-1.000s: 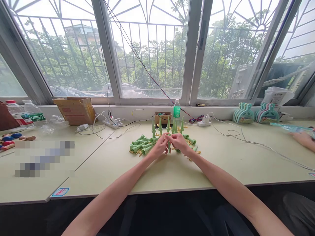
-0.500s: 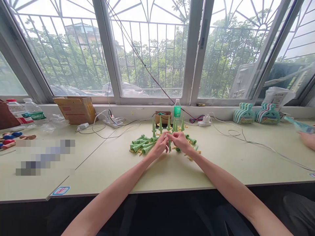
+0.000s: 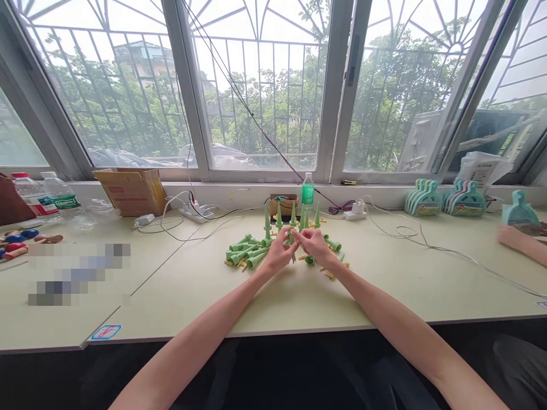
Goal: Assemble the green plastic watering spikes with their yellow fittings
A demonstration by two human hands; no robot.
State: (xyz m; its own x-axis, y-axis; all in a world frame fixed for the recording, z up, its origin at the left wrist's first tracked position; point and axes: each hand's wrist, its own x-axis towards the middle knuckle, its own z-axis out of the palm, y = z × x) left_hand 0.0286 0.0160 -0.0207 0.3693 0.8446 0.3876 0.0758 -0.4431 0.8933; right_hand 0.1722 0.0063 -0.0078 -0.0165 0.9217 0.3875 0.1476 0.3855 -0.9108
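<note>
Between my two hands is a green plastic cone-shaped piece, its tip pointing down and mostly covered by my fingers. My left hand (image 3: pixel 281 250) is closed around it. The fingers of my right hand (image 3: pixel 314 245) pinch at its upper end; whether a small part is between them cannot be made out. Just behind my hands, several green cones (image 3: pixel 316 216) stand upright with points up. To the left lies a heap of loose green cones (image 3: pixel 248 250), with small yellow pegs (image 3: pixel 236 263) among them. More yellow pegs (image 3: pixel 330 274) are scattered beside my right wrist.
A small open cardboard box (image 3: pixel 284 206) and a green-liquid bottle (image 3: pixel 307 189) stand behind the cones. Power strips and cables (image 3: pixel 196 212) run along the back. At far right, a co-worker's hand (image 3: pixel 515 236) is by a light-blue plastic item (image 3: pixel 519 210). A larger carton (image 3: pixel 130 192) stands left.
My left fingers have shifted up and around the green cone, covering more of it. The co-worker's light-blue item at right has turned more upright.
</note>
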